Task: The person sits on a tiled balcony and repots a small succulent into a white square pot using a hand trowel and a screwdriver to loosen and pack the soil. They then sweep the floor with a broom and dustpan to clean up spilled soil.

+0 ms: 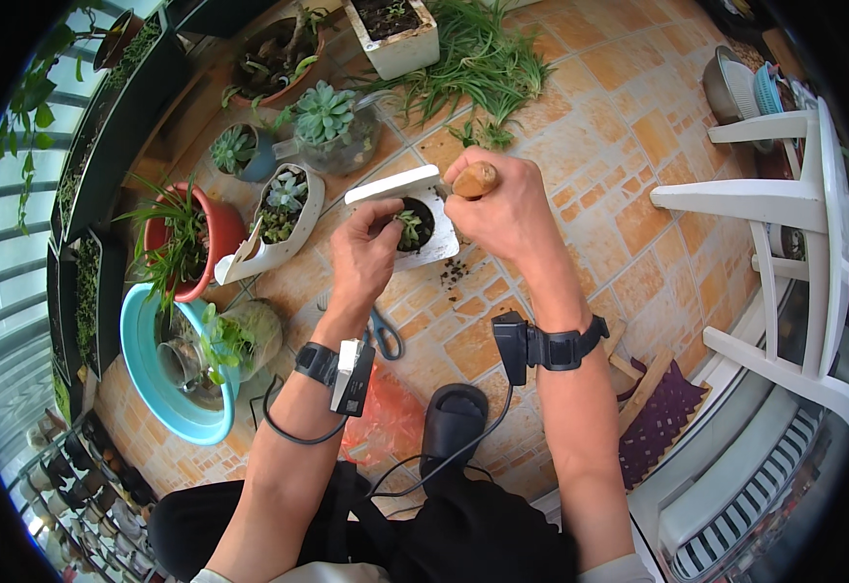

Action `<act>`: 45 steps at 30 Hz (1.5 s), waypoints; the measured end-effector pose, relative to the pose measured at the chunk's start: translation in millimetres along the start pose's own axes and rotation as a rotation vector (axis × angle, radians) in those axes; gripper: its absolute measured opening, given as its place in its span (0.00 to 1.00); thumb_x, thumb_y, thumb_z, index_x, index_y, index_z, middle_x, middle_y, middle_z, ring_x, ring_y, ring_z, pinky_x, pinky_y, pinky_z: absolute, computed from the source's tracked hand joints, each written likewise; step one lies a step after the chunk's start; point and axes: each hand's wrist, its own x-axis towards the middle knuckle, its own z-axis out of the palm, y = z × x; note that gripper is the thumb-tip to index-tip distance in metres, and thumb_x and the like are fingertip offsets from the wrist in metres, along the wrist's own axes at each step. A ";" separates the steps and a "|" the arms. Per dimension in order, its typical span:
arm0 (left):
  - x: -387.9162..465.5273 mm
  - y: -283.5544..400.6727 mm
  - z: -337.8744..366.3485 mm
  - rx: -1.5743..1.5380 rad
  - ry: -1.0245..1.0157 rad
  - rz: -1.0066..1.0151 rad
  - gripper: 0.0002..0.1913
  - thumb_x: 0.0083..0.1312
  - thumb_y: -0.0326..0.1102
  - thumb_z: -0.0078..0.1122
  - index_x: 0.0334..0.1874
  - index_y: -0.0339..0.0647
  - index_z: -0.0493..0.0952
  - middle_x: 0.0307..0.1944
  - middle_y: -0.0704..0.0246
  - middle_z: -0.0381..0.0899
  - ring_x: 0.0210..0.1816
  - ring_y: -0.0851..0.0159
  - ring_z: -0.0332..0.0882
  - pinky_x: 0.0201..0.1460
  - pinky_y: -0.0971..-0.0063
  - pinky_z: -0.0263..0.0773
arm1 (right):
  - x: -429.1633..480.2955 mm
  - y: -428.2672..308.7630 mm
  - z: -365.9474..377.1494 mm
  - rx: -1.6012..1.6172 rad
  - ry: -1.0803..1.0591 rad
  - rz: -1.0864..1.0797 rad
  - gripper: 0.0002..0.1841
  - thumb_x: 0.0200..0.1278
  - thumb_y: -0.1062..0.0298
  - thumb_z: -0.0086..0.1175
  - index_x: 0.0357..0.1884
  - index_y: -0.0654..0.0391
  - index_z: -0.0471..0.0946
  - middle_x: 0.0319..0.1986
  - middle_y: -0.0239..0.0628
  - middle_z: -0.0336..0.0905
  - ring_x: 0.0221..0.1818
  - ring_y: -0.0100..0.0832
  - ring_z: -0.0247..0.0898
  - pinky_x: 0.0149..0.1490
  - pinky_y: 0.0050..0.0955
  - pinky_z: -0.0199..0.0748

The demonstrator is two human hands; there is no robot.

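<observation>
A small succulent (411, 227) stands in dark soil in the round opening of a white planter (445, 246). My left hand (368, 244) is at the planter's left side, thumb and forefinger pinching the plant's leaves. My right hand (501, 200) is closed around a wooden handle (475, 180) at the planter's right edge; the tool's lower end is hidden. A raised white flap or slab (393, 184) stands along the planter's far side. Crumbs of soil (454, 272) lie on the tiles at its near right corner.
Potted succulents (325, 113) and a red pot (213, 240) stand left. A light-blue basin (129, 350), blue-handled scissors (386, 337) and a red plastic bag (384, 415) lie nearer. Cut grassy plants (479, 62) lie beyond, beside a square planter (404, 51). A white chair (767, 197) stands right.
</observation>
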 end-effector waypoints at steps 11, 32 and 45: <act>1.4 -2.6 0.0 -0.018 -0.015 -0.041 0.13 0.68 0.23 0.62 0.53 0.33 0.85 0.43 0.71 0.88 0.43 0.76 0.81 0.49 0.80 0.76 | 7.3 -8.3 23.6 -0.107 -0.009 -0.208 0.04 0.50 0.75 0.57 0.28 0.62 0.74 0.27 0.53 0.80 0.32 0.58 0.77 0.38 0.47 0.76; 0.3 -3.6 -2.3 0.028 -0.033 -0.006 0.12 0.67 0.23 0.64 0.52 0.34 0.86 0.42 0.70 0.88 0.43 0.75 0.83 0.49 0.79 0.78 | -33.3 8.5 -8.4 0.194 0.066 0.203 0.10 0.56 0.75 0.67 0.41 0.63 0.84 0.26 0.32 0.83 0.28 0.21 0.79 0.34 0.23 0.77; 1.8 -4.4 -1.4 0.058 -0.043 -0.003 0.12 0.67 0.23 0.65 0.52 0.33 0.85 0.43 0.69 0.88 0.44 0.75 0.82 0.50 0.79 0.77 | -58.3 21.7 18.6 0.586 0.179 0.524 0.13 0.60 0.71 0.70 0.44 0.68 0.82 0.26 0.37 0.83 0.25 0.22 0.80 0.30 0.23 0.80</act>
